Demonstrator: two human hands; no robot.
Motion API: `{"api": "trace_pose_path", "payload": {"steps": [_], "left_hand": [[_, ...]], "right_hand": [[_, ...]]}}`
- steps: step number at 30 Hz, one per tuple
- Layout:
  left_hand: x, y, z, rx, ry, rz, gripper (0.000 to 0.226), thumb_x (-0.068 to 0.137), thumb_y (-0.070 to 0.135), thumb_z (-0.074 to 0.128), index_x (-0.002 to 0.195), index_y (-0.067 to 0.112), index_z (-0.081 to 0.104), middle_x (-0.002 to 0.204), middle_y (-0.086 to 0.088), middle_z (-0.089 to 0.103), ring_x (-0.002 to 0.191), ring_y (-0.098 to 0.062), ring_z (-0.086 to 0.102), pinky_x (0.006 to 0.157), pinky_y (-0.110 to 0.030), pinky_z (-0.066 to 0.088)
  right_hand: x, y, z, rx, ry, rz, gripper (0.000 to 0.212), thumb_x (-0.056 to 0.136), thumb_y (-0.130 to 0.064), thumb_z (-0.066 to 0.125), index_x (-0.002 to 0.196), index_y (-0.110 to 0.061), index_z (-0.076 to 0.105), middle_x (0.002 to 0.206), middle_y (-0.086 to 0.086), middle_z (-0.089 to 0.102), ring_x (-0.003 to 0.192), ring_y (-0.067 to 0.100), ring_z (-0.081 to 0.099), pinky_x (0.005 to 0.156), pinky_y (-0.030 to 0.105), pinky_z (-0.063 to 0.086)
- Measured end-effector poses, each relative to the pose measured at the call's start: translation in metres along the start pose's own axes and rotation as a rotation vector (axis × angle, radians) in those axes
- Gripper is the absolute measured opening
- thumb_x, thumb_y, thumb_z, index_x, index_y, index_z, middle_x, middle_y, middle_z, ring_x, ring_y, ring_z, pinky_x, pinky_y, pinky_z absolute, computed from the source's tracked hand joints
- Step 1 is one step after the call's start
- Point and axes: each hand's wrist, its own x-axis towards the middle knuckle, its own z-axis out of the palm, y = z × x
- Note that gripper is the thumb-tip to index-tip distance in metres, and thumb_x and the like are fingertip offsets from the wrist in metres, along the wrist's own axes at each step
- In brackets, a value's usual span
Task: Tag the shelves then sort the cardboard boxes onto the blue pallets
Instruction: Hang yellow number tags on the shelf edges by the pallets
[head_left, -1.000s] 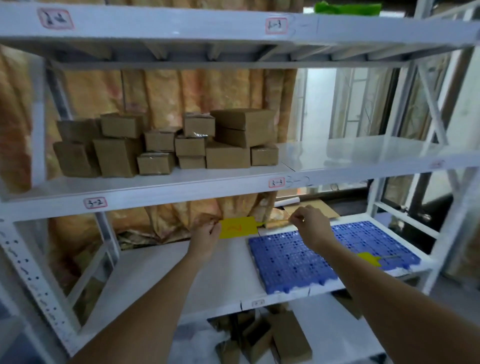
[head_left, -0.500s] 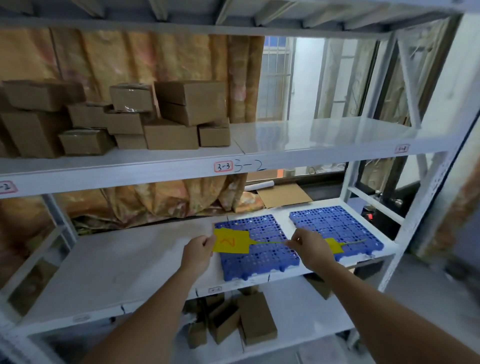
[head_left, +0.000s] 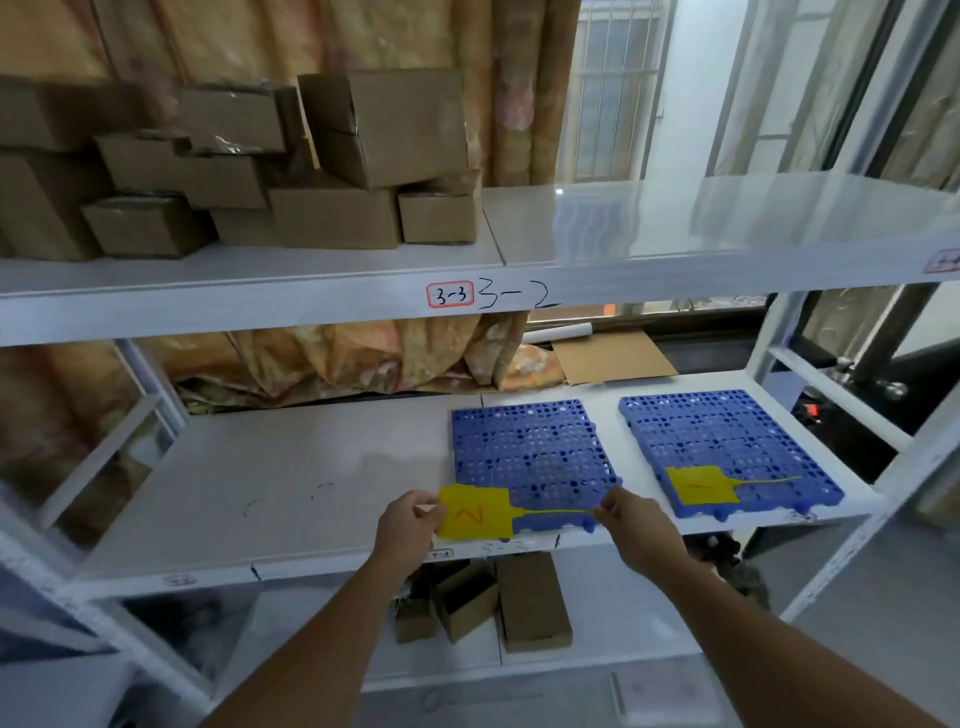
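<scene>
Left hand: your left hand (head_left: 410, 530) pinched the flat yellow plastic tag marked with a red "2" (head_left: 475, 513) at its left edge, fingers closed on it.
Right hand: your right hand (head_left: 636, 527) pinched the tip of that tag's thin yellow tail, stretched taut between both hands.
Tag position: it hung over the front left corner of the left blue perforated plastic pallet (head_left: 530, 452).
Second pallet: the right blue perforated pallet (head_left: 727, 441) carried a second yellow tag (head_left: 701, 485).
Boxes: the brown cardboard boxes (head_left: 332, 156) sat stacked on the white metal shelf (head_left: 311, 280) above.
</scene>
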Motion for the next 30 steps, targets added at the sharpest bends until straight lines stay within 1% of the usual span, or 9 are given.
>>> {"api": "trace_pose_path", "payload": {"steps": [3,5,11,15,17,19,24,27,30], "left_hand": [[0.020,-0.008,0.006,0.016,-0.027,0.010,0.021,0.098,0.023,0.068,0.117,0.016,0.066,0.079,-0.007,0.066,0.059,-0.022,0.060,0.061,-0.030,0.050],[0.034,-0.013,0.012,0.025,-0.052,0.003,0.026,0.096,0.026,0.070,0.119,0.018,0.065,0.080,-0.005,0.064,0.063,-0.022,0.062,0.064,-0.030,0.050],[0.057,-0.019,0.029,0.080,-0.157,0.020,0.056,0.078,0.028,0.088,0.121,0.031,0.051,0.086,0.005,0.062,0.074,-0.010,0.060,0.059,-0.019,0.042],[0.066,-0.029,0.038,0.085,-0.173,-0.001,0.076,0.069,0.015,0.092,0.134,0.022,0.053,0.096,0.001,0.067,0.082,-0.015,0.064,0.061,-0.018,0.046],[0.070,-0.033,0.046,0.097,-0.156,-0.017,0.076,0.070,0.013,0.090,0.137,0.020,0.053,0.098,0.002,0.067,0.085,-0.017,0.066,0.065,-0.021,0.048],[0.075,-0.035,0.053,0.095,-0.151,-0.025,0.074,0.072,0.013,0.089,0.137,0.021,0.053,0.102,0.001,0.069,0.088,-0.018,0.067,0.069,-0.026,0.052],[0.079,-0.040,0.070,0.097,-0.102,-0.052,0.070,0.070,0.013,0.089,0.131,0.021,0.055,0.118,-0.002,0.068,0.095,-0.019,0.069,0.084,-0.041,0.059],[0.075,-0.039,0.074,0.139,-0.073,-0.076,0.070,0.068,0.019,0.093,0.125,0.025,0.053,0.116,-0.002,0.053,0.096,-0.020,0.065,0.086,-0.038,0.057],[0.076,-0.042,0.077,0.152,-0.065,-0.102,0.073,0.063,0.026,0.097,0.122,0.027,0.054,0.116,-0.002,0.052,0.096,-0.019,0.065,0.087,-0.041,0.058]], "right_hand": [[0.017,0.005,0.010,-0.139,-0.074,-0.062,0.005,0.103,-0.017,0.047,0.103,-0.021,0.051,0.103,0.010,0.068,0.086,0.031,0.060,0.066,0.034,0.041],[0.028,0.006,0.010,-0.208,-0.091,-0.051,0.015,0.099,-0.007,0.046,0.101,-0.022,0.044,0.097,0.007,0.062,0.078,0.029,0.053,0.063,0.033,0.036],[0.059,0.007,0.015,-0.271,-0.087,-0.030,0.014,0.103,-0.015,0.050,0.099,-0.020,0.038,0.091,0.009,0.057,0.076,0.029,0.048,0.063,0.034,0.034],[0.078,0.014,0.028,-0.315,-0.095,-0.082,0.016,0.101,-0.012,0.052,0.099,-0.020,0.038,0.080,0.001,0.047,0.079,0.032,0.053,0.062,0.034,0.032],[0.085,0.018,0.032,-0.354,-0.097,-0.104,0.016,0.099,-0.009,0.055,0.101,-0.019,0.043,0.075,-0.004,0.044,0.087,0.034,0.060,0.062,0.033,0.033],[0.097,0.023,0.034,-0.344,-0.078,-0.114,0.015,0.095,-0.008,0.059,0.103,-0.018,0.052,0.082,-0.001,0.052,0.090,0.033,0.062,0.063,0.034,0.036],[0.127,0.044,0.051,-0.374,-0.112,-0.167,0.023,0.089,-0.010,0.069,0.093,-0.025,0.053,0.098,-0.006,0.049,0.092,0.020,0.053,0.066,0.026,0.035],[0.124,0.039,0.050,-0.306,-0.092,-0.189,0.018,0.090,-0.008,0.066,0.101,-0.019,0.058,0.105,0.000,0.052,0.097,0.025,0.055,0.067,0.029,0.037],[0.131,0.040,0.052,-0.256,-0.087,-0.185,0.016,0.090,-0.010,0.069,0.098,-0.018,0.059,0.103,0.002,0.052,0.096,0.027,0.057,0.067,0.029,0.038]]}}
